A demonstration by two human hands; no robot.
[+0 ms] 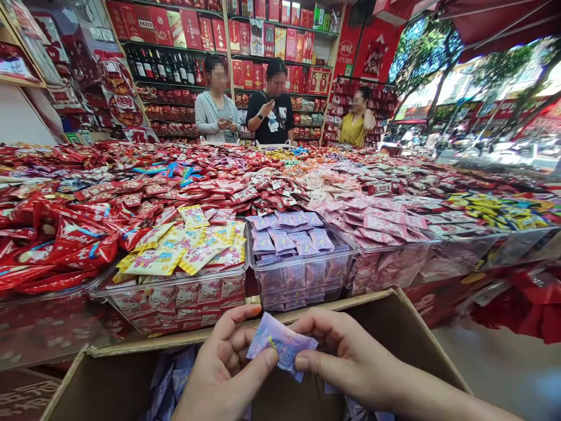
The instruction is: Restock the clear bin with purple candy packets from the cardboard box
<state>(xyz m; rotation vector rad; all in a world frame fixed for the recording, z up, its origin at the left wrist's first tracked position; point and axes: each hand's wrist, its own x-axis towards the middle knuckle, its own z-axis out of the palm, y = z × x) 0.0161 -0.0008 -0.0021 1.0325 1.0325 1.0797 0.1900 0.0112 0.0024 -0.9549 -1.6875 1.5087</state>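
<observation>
Both my hands pinch purple wrapped candies (284, 340) above an open cardboard box (407, 324); two packets seem to overlap there. My left hand (232, 362) has its thumb pressed on the front of the wrapper, with the forefinger raised. From the other side, my right hand (346, 351) grips the right end between thumb and fingers. Inside the box, more purple packets (169, 380) lie at the left, partly hidden by my left hand. Just beyond the box stands a clear plastic bin (302, 260) with matching purple packets, neatly layered.
Left of that bin is one with yellow-and-white packets (162, 254); red packets (61, 245) heap further left. Pink packets (377, 222) fill the right side. Behind the display stand several people, including one in a black shirt (269, 117), before shelves of red boxes (190, 26).
</observation>
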